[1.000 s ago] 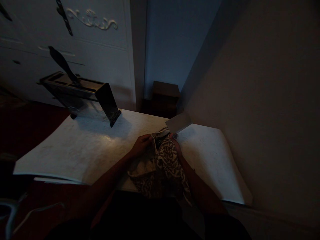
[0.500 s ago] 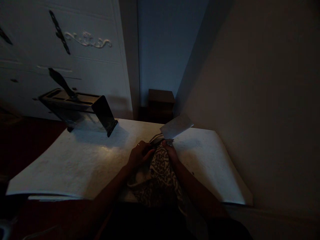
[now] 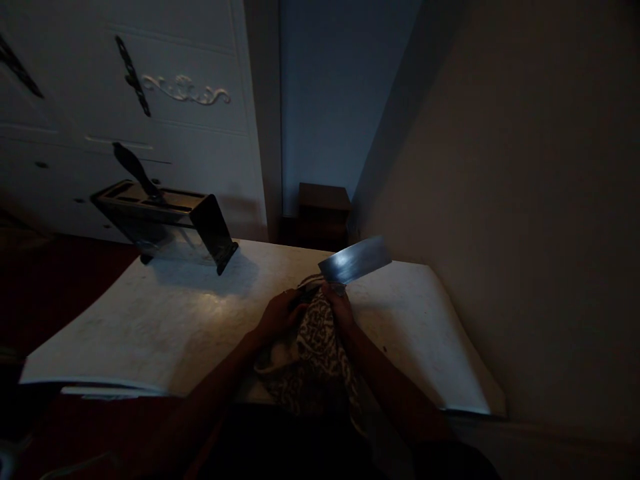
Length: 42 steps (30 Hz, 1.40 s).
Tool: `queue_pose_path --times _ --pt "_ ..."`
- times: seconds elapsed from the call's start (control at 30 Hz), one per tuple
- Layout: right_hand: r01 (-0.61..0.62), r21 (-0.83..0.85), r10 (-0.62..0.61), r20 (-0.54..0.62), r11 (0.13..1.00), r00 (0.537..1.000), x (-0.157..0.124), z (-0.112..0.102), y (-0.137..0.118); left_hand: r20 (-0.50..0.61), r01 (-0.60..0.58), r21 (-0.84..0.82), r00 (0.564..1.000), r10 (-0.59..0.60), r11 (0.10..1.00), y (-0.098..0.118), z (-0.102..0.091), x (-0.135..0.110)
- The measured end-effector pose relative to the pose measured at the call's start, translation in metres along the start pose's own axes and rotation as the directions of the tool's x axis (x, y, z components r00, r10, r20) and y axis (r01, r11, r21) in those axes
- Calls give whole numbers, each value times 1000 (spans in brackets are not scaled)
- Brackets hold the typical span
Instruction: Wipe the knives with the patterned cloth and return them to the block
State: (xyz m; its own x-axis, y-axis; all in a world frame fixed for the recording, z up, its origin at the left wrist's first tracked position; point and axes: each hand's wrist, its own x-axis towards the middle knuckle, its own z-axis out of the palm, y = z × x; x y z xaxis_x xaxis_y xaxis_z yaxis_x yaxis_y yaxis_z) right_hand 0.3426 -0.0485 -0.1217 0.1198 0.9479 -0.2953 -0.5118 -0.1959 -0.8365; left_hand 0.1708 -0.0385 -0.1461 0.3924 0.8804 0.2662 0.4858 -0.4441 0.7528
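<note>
here, right hand (image 3: 341, 309) grips scroll-patterned cloth (image 3: 317, 327) — flat, shiny metal blade (image 3: 357, 260) beyond — left hand (image 3: 275, 313), hold unclear.

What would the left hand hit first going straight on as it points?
Likely the patterned cloth, right at the left hand's fingertips, with the metal blade farther along. Depth is hard to judge in this dim view.
</note>
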Motion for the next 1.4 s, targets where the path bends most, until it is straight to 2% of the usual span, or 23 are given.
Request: queue_pose_path --times 0.2,0.37,0.53,0.7,0.87,1.0,1.2,1.4 --pt "53 -37 -55 -50 998 997 3 -3 -2 -34 52 -160 998 -58 986 8 -6 3" --pt "49 -93 -56 -73 994 996 0 -2 -6 -36 149 -315 985 -169 937 14 -9 3" --pt "74 -93 -83 -95 993 992 0 -3 -7 -59 244 -483 949 -309 841 15 -15 -3" --pt "82 -42 -86 -110 996 990 1 -9 -5 -141 251 -518 918 -371 818 15 -32 -9" --pt "60 -9 -61 -109 998 992 1 -10 -8 -152 310 -633 849 -506 709 13 -47 -17" --pt "58 -10 -58 -136 998 989 1 -9 -13 -227 262 -699 802 -553 666 8 -55 -23" --pt "52 61 -46 -105 997 993 -1 -11 -8 -341 65 -842 707 -620 536 7 -63 -28" --pt "21 84 -16 -65 996 998 -5 -13 -1 -350 -38 -897 670 -655 440 12 -67 -30"
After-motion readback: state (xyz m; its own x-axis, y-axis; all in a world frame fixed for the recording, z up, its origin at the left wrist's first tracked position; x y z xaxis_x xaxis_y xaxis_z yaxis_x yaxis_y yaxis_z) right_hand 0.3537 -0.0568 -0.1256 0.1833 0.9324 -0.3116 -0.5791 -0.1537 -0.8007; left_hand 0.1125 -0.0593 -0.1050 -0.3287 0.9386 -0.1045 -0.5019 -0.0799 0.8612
